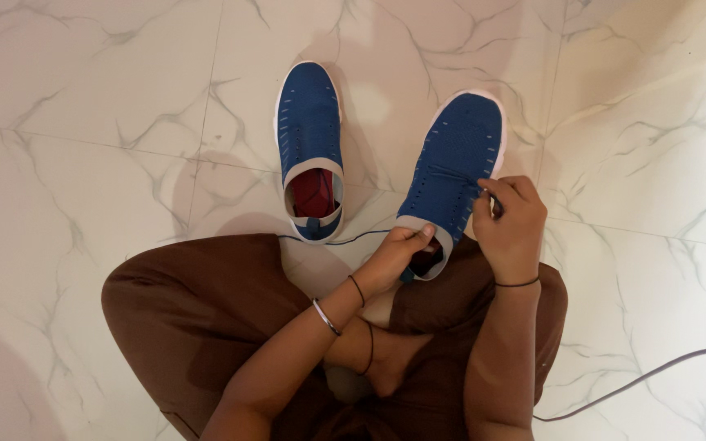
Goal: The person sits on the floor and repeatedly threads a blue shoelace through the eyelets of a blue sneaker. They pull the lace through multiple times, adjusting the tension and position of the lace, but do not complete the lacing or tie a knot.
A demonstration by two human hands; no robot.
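Two blue knit shoes with white soles are in front of me. One blue shoe [310, 122] lies on the marble floor to the left, its red insole showing. My left hand [396, 253] grips the grey collar of the other blue shoe [459, 155], which rests tilted against my lap. My right hand [510, 224] pinches a dark blue lace [345, 239] at that shoe's right side near the eyelets. The lace trails left across the floor toward the first shoe's heel.
I sit cross-legged in brown trousers [198, 327] on white marble floor tiles [83, 163]. A thin dark cable [647, 376] runs across the floor at the lower right.
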